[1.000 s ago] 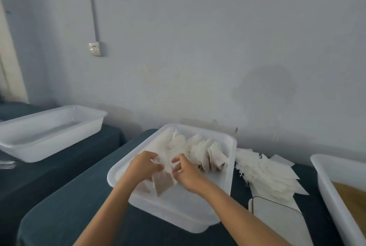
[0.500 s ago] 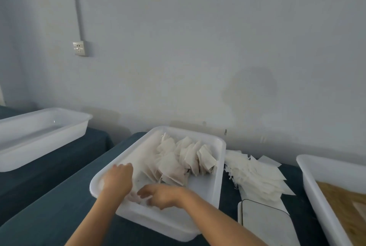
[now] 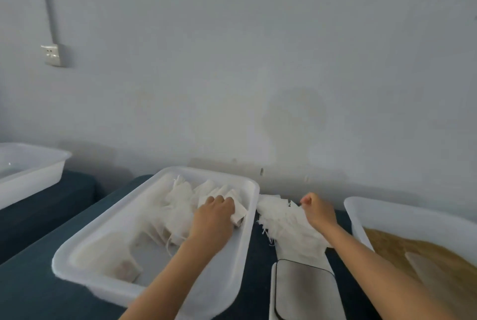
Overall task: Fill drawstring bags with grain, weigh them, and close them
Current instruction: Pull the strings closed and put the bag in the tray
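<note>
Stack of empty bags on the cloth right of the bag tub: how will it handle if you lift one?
Empty bags: likely floppy and very light, thin cloth lying flat. The loose fan will probably slide, so neighbours may drag along. Frayed drawstrings at its left edge could snag. Right hand is on the stack.

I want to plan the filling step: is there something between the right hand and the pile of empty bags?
Nothing visible. The right hand already rests on the pile of empty bags, which lies between the two tubs.
</note>
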Tool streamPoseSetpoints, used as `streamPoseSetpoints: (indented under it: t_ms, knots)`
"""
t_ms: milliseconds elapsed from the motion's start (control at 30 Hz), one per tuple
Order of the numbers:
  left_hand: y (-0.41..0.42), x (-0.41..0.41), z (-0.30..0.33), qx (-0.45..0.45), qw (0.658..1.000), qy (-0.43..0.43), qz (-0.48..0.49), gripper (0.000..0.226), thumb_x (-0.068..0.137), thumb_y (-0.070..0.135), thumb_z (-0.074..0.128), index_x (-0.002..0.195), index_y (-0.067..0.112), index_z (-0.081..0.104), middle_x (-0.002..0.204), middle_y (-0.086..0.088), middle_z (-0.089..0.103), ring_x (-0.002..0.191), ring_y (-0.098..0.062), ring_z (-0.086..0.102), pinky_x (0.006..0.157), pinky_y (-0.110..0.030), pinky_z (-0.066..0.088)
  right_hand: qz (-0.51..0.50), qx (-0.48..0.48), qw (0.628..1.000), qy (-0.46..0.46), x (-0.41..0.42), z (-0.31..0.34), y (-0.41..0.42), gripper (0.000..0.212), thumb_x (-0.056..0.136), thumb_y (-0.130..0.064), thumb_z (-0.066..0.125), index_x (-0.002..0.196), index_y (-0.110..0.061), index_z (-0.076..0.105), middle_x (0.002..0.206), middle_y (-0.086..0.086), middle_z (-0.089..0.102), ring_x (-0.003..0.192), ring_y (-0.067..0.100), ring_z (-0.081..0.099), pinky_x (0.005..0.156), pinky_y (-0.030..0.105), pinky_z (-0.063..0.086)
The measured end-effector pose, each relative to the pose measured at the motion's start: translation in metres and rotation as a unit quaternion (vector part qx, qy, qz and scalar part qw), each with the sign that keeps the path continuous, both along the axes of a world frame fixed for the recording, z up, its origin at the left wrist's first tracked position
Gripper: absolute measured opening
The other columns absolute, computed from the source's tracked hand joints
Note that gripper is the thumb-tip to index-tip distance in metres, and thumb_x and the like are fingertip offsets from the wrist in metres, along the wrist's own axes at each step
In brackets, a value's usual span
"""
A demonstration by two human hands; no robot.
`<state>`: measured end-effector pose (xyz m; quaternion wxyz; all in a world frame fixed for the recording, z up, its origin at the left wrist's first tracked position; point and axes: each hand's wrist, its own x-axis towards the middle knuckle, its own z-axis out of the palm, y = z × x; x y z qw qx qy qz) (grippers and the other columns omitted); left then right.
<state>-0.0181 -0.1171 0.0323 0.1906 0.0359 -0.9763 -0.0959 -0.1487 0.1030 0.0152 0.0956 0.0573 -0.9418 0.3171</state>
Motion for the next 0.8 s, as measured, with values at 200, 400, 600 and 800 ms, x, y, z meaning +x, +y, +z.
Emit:
streamPoseSetpoints:
  t_ms: [200, 400, 600, 800]
  knots:
    - [0.028, -0.015, -0.008, -0.007, 0.999, 0.019, -0.046, 0.023, 0.093, 0.015, 0.042, 0.114, 0.018, 0.050, 0.116, 0.003, 0.055, 0.106, -0.014, 0.047, 0.083, -0.021, 0.039, 0.025, 0.101, 0.989, -0.108, -0.019, -0.033, 0.014, 0.038, 0.089, -0.029, 0.062, 0.118, -0.009, 0.049, 0.117, 0.003, 0.054, 0.110, 0.021, 0.053, 0.080, 0.026, 0.039]
    - [0.038, -0.019, -0.009, -0.020, 0.998, 0.004, -0.056, 0.023, 0.096, 0.020, 0.040, 0.117, 0.018, 0.048, 0.119, 0.003, 0.053, 0.110, -0.016, 0.046, 0.087, -0.024, 0.042, 0.013, 0.156, 0.986, -0.063, -0.023, -0.041, 0.014, 0.011, 0.094, -0.025, 0.051, 0.089, -0.016, 0.053, 0.106, 0.001, 0.063, 0.096, 0.020, 0.058, 0.072, 0.027, 0.042]
    - [0.040, -0.017, -0.009, -0.021, 0.998, -0.005, -0.059, 0.022, 0.097, 0.022, 0.040, 0.117, 0.019, 0.048, 0.119, 0.004, 0.053, 0.109, -0.014, 0.046, 0.087, -0.024, 0.042, 0.000, 0.126, 0.992, -0.023, -0.020, -0.036, 0.020, 0.019, 0.090, -0.006, 0.039, 0.082, -0.015, 0.054, 0.095, 0.002, 0.064, 0.081, 0.018, 0.055, 0.064, 0.025, 0.039]
    - [0.044, -0.018, -0.007, -0.001, 0.998, 0.015, -0.064, 0.022, 0.098, 0.023, 0.040, 0.118, 0.023, 0.049, 0.120, 0.008, 0.052, 0.108, -0.010, 0.046, 0.086, -0.019, 0.039, 0.014, 0.103, 0.991, -0.081, -0.019, -0.038, 0.014, 0.026, 0.091, -0.042, 0.052, 0.098, -0.017, 0.051, 0.099, -0.002, 0.059, 0.085, 0.015, 0.049, 0.068, 0.026, 0.035]
